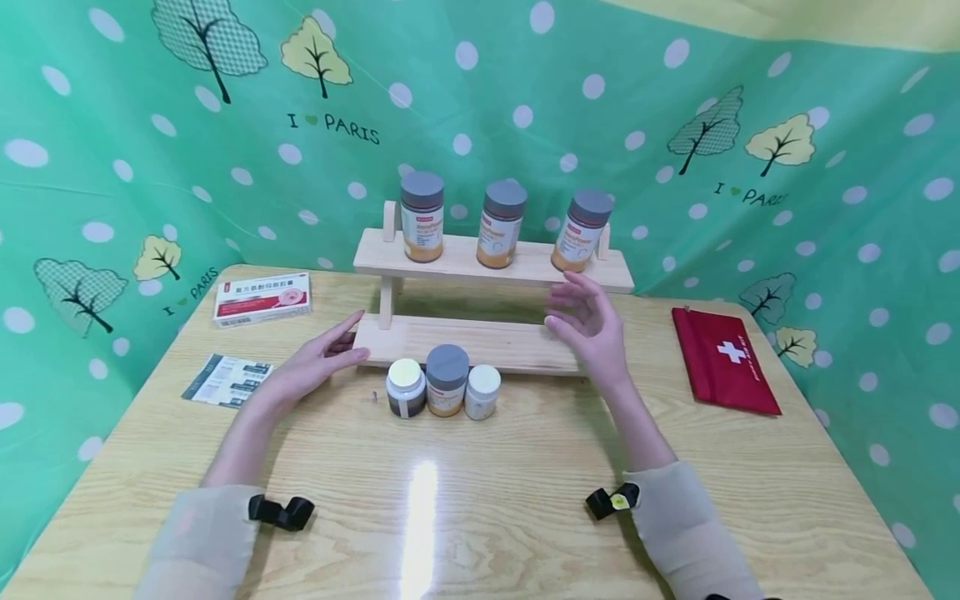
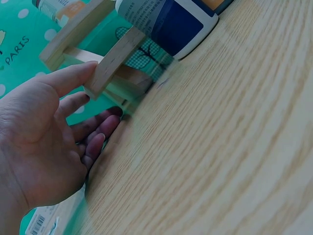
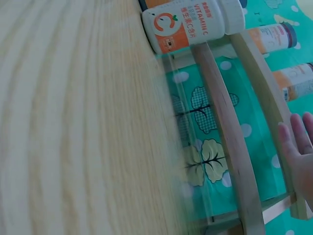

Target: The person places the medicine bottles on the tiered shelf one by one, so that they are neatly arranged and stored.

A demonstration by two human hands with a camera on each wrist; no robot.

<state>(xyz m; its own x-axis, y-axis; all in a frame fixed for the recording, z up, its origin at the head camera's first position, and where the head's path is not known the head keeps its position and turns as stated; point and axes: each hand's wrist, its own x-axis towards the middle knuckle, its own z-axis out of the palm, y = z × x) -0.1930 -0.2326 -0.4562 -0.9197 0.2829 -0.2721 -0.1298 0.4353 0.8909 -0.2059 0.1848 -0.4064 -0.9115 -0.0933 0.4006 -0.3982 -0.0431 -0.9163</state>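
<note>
A two-tier wooden shelf point(image 1: 465, 337) stands at the back of the table. Three grey-lidded supplement bottles, left point(image 1: 422, 229), middle point(image 1: 499, 237) and right point(image 1: 577, 237), stand on its upper board. My left hand point(image 1: 311, 367) is at the left end of the lower board; in the left wrist view its thumb touches the board's end and the other fingers are loosely bent. By the right end, my right hand point(image 1: 596, 333) has its fingers spread, holding nothing. In front of the shelf stand a dark-bodied bottle point(image 1: 407, 400), a grey-lidded bottle point(image 1: 447, 392) and a white vitamin C bottle point(image 1: 482, 398).
On the left lie a white and red medicine box point(image 1: 262, 298) and a blister pack point(image 1: 225, 381). A red first-aid pouch point(image 1: 723, 358) lies on the right. Behind the wooden table point(image 1: 510, 508) hangs a green patterned curtain point(image 1: 465, 100).
</note>
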